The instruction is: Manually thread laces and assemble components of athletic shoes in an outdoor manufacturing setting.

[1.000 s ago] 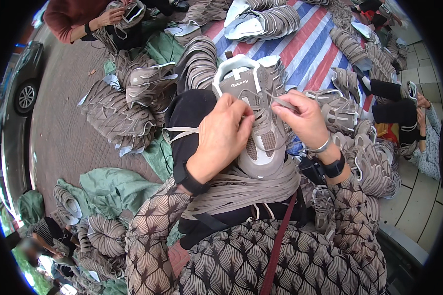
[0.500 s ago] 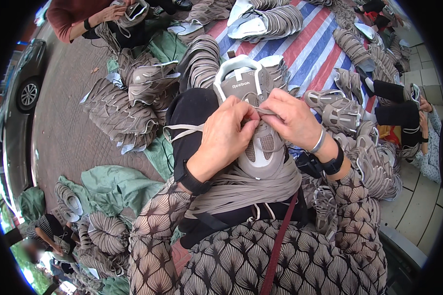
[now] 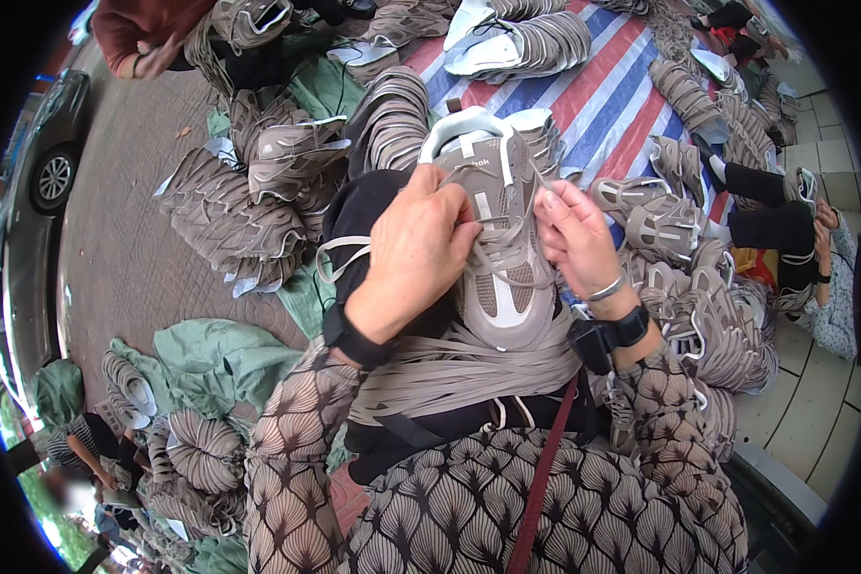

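A grey-beige sneaker upper with a white toe patch and pale collar rests over my knees, toe toward me. Its shoelace crosses the lower part of the tongue. At the shoe's left eyelet edge, my left hand is closed with thumb and forefinger pinching the lace. Beside the right edge, my right hand pinches a lace end that points up between thumb and finger. A thick bundle of loose flat laces lies across my lap below the toe. Another lace loops out left of my left wrist.
Stacks of similar shoe uppers lie to the left, and more lie to the right. Ahead spreads a striped tarp. Green sacking lies at left, beyond it a parked car. Other people sit around the edges.
My hands have moved apart from the middle of the shoe, the right one outward to the right. The lace now shows crossed over the tongue. The person at upper left has lowered a hand.
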Demonstrator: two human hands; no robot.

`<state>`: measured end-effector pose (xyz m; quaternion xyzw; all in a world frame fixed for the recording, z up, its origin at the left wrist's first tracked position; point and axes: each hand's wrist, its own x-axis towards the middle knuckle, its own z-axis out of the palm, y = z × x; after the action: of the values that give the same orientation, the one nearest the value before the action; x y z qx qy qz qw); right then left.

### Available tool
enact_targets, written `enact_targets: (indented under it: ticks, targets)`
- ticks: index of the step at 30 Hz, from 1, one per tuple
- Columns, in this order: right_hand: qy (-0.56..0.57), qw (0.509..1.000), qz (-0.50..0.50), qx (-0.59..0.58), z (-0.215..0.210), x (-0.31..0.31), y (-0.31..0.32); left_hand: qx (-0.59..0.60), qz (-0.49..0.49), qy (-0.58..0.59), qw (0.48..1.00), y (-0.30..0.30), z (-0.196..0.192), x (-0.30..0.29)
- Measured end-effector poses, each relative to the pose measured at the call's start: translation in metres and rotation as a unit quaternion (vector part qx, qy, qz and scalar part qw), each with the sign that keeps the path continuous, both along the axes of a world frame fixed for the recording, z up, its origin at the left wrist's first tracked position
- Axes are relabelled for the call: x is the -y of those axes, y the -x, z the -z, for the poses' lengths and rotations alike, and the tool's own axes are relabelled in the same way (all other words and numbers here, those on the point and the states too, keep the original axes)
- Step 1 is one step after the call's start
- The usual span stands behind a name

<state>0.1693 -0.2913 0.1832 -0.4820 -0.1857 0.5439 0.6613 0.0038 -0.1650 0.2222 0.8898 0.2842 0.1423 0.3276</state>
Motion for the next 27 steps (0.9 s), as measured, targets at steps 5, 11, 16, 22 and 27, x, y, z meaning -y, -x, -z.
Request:
enact_targets:
  ticks: [5,11,16,22,27]
  targets:
    - [0.012,0.998,0.045,-0.05,0.003,-0.002,0.002,-0.033,0.013,-0.058,0.998,0.032,-0.014,-0.021]
    - [-0.004,0.998,0.05,0.041,-0.001,-0.005,-0.007,-0.052,0.018,0.029,0.998,0.036,-0.008,-0.023]
    - [-0.042,0.928,-0.031,0.368,-0.023,-0.008,-0.005,0.048,-0.044,0.006,0.998,0.026,-0.009,-0.016]
    - [-0.019,0.892,-0.096,0.442,-0.051,-0.019,-0.018,0.108,-0.071,0.136,0.982,0.029,-0.004,-0.02]
    - [0.054,0.921,-0.143,0.358,-0.046,-0.007,-0.033,0.242,-0.19,0.382,0.871,0.066,-0.027,-0.042]
